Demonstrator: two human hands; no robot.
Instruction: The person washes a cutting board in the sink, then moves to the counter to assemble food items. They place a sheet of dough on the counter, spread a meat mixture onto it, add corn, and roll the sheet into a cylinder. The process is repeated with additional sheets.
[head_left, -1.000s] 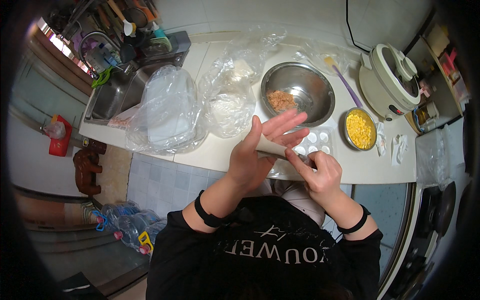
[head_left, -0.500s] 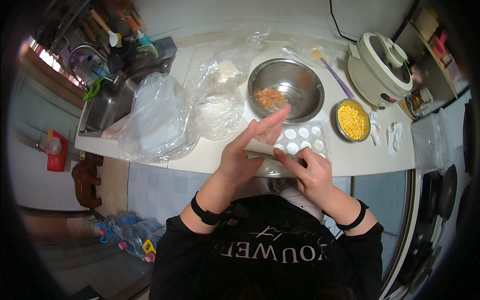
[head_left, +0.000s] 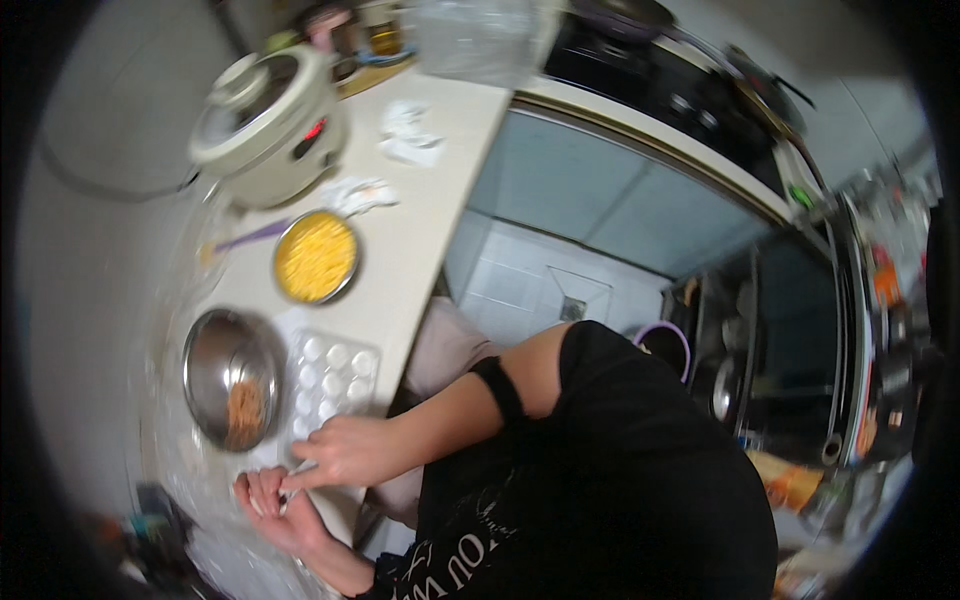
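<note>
At the counter's edge, low in the picture, my left hand [head_left: 282, 512] is turned palm up with its fingers curled. Between it and my right hand [head_left: 350, 450] shows a sliver of a pale, thin dough wrapper [head_left: 298, 479], mostly hidden and blurred. My right fingertips meet the wrapper from above, index finger stretched along it. Just beyond lies a clear plastic tray [head_left: 334, 378] with round white cups or discs. Beside the tray stands a steel mixing bowl [head_left: 212, 365] holding pinkish minced filling [head_left: 246, 412]. A smaller metal bowl holds yellow corn kernels [head_left: 317, 258].
A cream electric cooker [head_left: 270, 130] stands past the corn, near crumpled tissues [head_left: 408, 133]. A purple-handled utensil [head_left: 252, 236] lies by the corn bowl. Clear plastic bags [head_left: 215, 565] sit beside my left hand. Across the floor are a black stove [head_left: 650, 90] and shelves [head_left: 735, 330].
The view has swung far to the right, bringing the stove and shelves in. My left fingers, stretched out before, are now curled. Both hands stay together at the wrapper.
</note>
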